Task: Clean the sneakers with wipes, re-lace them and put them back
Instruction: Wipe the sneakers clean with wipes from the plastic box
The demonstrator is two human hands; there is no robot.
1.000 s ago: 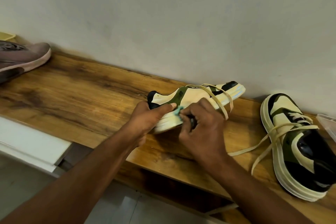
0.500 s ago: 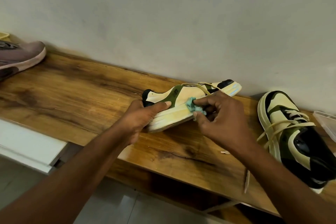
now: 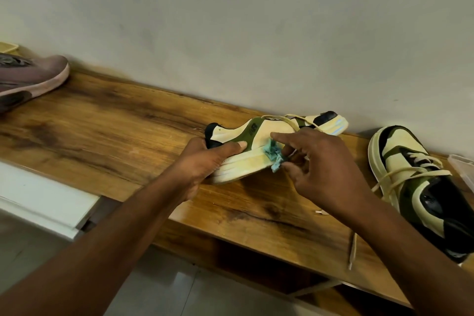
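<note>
Both hands (image 3: 205,159) (image 3: 318,169) gripping: sneaker (image 3: 269,133), wipe (image 3: 275,156)

A wooden shelf (image 3: 107,136) runs along the wall (image 3: 230,20), carrying three shoes: a worn shoe (image 3: 30,77) at its far left end, a sneaker (image 3: 266,136) lying on its side near the middle close to the wall, and a second sneaker (image 3: 420,187) to the right, standing on its sole with its laces (image 3: 400,174) trailing over the shelf's front edge. The left hand (image 3: 207,159) grips the heel end of the tilted sneaker, and just right of it the right hand (image 3: 318,169) pinches a wipe (image 3: 275,156) against the sole's side. A clear container (image 3: 461,167) sits at the right edge behind the second sneaker, and a white panel (image 3: 43,197) lies below the shelf's front edge at the left.
</note>
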